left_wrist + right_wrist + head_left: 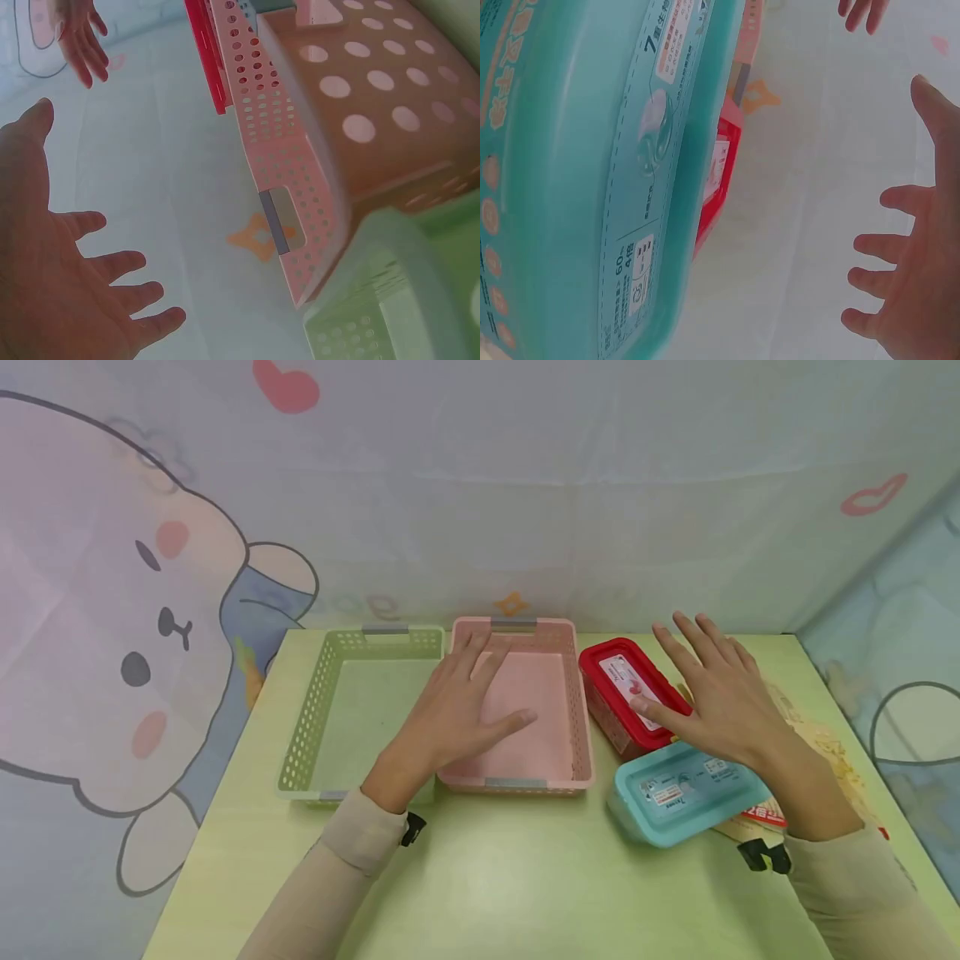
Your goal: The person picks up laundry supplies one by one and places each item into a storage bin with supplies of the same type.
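Observation:
My left hand [457, 710], fingers spread, hovers above the pink basket [525, 718] and the inner edge of the green basket [360, 693]. It holds nothing, and in the left wrist view its palm and fingers [124, 262] are free of any object. On the other side, my right hand [720, 702] is held out over a red-lidded box [618, 672] and a teal-lidded box [675, 789], also with spread fingers and nothing in it. The teal box [592, 180] fills the left of the right wrist view, apart from the hand.
Flat printed packages [832, 752], partly hidden by the right forearm, lie at the right of the light green table [510, 877]. A cloth backdrop [525, 510] with a cartoon bear and hearts rises behind the table. The two baskets stand side by side near the back edge.

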`<state>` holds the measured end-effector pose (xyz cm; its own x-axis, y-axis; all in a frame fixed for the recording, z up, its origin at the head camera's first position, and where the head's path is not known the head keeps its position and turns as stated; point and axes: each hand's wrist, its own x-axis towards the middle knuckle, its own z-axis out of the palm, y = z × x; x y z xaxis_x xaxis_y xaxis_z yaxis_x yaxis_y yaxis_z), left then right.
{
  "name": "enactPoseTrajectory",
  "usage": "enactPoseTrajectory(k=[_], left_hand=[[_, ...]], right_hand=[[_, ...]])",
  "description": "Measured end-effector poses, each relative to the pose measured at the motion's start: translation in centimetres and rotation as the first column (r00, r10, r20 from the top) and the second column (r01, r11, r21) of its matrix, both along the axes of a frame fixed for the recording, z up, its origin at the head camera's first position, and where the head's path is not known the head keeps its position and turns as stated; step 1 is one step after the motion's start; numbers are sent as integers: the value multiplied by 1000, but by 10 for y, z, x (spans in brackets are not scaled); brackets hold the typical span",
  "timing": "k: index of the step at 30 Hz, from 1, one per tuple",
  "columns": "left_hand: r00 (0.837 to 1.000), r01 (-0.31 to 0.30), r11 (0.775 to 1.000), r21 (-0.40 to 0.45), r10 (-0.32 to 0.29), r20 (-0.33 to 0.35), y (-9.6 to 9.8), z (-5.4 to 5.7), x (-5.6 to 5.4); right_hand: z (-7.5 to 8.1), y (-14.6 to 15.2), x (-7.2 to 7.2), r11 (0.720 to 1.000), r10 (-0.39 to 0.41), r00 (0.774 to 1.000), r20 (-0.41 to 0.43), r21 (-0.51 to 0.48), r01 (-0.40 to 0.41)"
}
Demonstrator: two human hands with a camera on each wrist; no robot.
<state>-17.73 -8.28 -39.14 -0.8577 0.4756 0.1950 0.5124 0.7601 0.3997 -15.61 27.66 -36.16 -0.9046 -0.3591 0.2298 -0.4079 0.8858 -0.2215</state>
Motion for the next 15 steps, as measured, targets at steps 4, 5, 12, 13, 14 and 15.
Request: enactPoseTrajectory(k=[4,5,12,13,14,15], left_hand=[[1000,8,1000,-3,-8,-5,2,-1,0],[1000,11,1000,-3,-11,-8,2,-1,0],[999,30,999,-14,-30,-13,8,1,0],[1000,29,999,-17,-29,-7,9,1,0],[1000,26,999,-20,-26,-2,11,1,0],[1000,20,1000,-22,-20,6,12,2,0]], right_hand=[[0,3,1,1000,-4,1000,2,12,4],[0,4,1,1000,-5,1000,3,15,5],[2,6,1,1000,-4,1000,23,-3,4],[2,7,1,1000,-2,1000,24,-13,2],[2,8,0,1000,1,1000,27,-25,0],[2,9,0,999,3,1000,22,-37,-2]])
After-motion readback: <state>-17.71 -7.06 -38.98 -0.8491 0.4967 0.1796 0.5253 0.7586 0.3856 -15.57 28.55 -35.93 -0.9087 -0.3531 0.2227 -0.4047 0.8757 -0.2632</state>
